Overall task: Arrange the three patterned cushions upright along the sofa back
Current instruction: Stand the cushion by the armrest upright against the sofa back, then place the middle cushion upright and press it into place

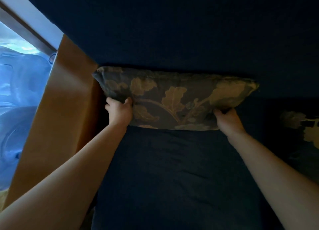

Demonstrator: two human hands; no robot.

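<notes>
A dark cushion with a tan leaf pattern (174, 98) stands against the dark blue sofa back (172, 31), at the sofa's left end. My left hand (119, 110) grips its lower left corner. My right hand (227, 117) grips its lower right edge. A second cushion with the same pattern (303, 126) lies at the right edge of the view, partly cut off. I see no third cushion.
The dark blue sofa seat (172, 169) stretches toward me between my arms. An orange-brown curtain (58, 117) hangs just left of the sofa. A bright window (20, 74) is at the far left.
</notes>
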